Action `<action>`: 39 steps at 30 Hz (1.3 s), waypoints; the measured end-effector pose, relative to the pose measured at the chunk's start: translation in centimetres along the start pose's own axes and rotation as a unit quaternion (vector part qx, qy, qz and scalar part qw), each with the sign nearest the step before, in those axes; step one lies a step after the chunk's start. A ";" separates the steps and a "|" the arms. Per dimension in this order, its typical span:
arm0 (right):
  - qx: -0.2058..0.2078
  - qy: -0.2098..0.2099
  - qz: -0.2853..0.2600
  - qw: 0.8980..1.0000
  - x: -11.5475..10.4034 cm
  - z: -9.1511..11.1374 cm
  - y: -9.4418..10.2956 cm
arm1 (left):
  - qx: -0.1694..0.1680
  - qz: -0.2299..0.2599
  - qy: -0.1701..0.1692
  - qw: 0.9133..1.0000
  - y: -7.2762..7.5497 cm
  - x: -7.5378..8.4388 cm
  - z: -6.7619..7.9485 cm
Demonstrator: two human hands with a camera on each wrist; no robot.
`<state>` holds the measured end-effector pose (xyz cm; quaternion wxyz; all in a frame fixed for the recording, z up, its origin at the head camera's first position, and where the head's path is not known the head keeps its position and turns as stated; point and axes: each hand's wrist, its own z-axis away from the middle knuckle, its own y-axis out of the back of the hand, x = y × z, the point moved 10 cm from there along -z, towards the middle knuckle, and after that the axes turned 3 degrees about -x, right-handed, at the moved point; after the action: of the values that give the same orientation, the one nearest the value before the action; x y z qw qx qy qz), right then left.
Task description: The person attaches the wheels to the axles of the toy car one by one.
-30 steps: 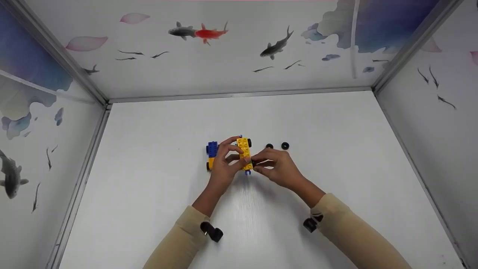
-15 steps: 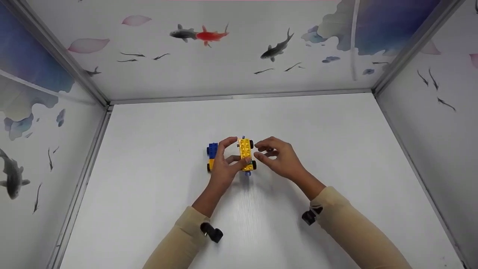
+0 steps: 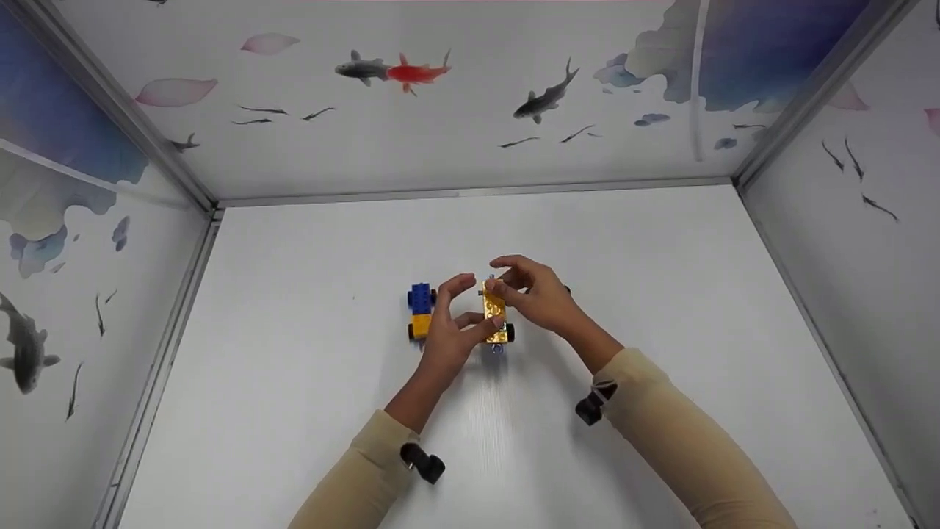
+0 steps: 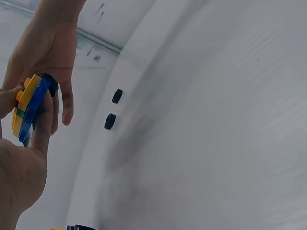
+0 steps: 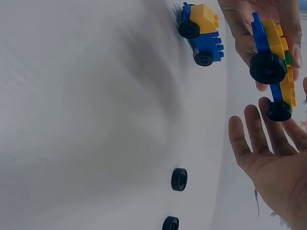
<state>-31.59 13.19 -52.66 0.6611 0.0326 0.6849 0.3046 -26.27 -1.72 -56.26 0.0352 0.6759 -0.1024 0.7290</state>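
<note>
A yellow and blue toy car (image 3: pixel 496 312) is held above the table, its studded yellow side turned up in the head view. My left hand (image 3: pixel 449 342) pinches its near part, thumb on the studs and fingers beneath. At the far end, the thumb of my right hand (image 3: pixel 543 294) lies on the car, with the index finger reaching past that end. The right wrist view shows two black wheels (image 5: pixel 267 68) along one side of the held car; the right hand's other fingers (image 5: pixel 256 129) are extended. Left of the hands stands a second blue and yellow toy car (image 3: pixel 421 308).
Two loose black wheels (image 4: pixel 117 96) lie on the white table (image 3: pixel 308 330), mostly hidden behind the right hand in the head view. Printed walls (image 3: pixel 470 139) enclose the table at the back and both sides.
My right hand has come off the car's right-side wheel and moved to the car's far end, where it takes hold. The held car has shifted slightly right and nearer.
</note>
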 end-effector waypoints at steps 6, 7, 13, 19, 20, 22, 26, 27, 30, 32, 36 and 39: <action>-0.015 -0.016 -0.038 0.999 0.2 -0.4 -0.6 | -0.006 0.000 0.017 1.000 -0.1 -0.4 0.1; -0.013 -0.018 -0.042 0.999 0.3 -0.4 -0.6 | -0.006 -0.004 0.023 1.000 -0.1 -0.5 0.1; 0.000 -0.025 -0.040 0.999 0.2 -0.4 -0.4 | -0.003 -0.036 0.073 0.997 -0.2 -1.2 0.3; 0.016 -0.035 -0.046 0.998 0.6 -0.3 -0.1 | -0.008 -0.016 0.086 0.996 -0.3 -1.4 0.4; 0.018 -0.037 -0.048 0.998 0.7 -0.3 -0.1 | -0.009 -0.011 0.086 0.996 -0.3 -1.4 0.5; 0.022 -0.040 -0.053 0.998 0.8 -0.3 -0.1 | -0.008 -0.007 0.088 0.996 -0.3 -1.4 0.6; 0.027 -0.043 -0.059 0.997 1.0 -0.3 0.0 | -0.007 -0.009 0.093 0.996 -0.4 -1.3 0.8; 0.027 -0.043 -0.060 0.997 1.0 -0.3 0.0 | -0.007 -0.011 0.094 0.995 -0.4 -1.3 0.8; 0.027 -0.044 -0.070 0.996 1.2 -0.2 0.1 | -0.005 -0.015 0.095 0.995 -0.3 -1.3 0.8; 0.026 -0.045 -0.084 0.995 1.4 -0.1 0.2 | 0.000 -0.015 0.094 0.995 -0.1 -1.3 0.8; 0.029 -0.047 -0.108 0.993 1.9 0.2 0.6 | 0.023 -0.019 0.089 0.996 0.6 -1.0 0.8; 0.030 -0.050 -0.118 0.991 2.2 0.4 0.9 | 0.045 -0.014 0.089 0.995 1.2 -0.9 0.7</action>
<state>-31.86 15.06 -54.18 0.7245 -0.0135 0.6591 0.2014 -25.72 -2.92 -57.27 0.0236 0.6108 -0.0565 0.7894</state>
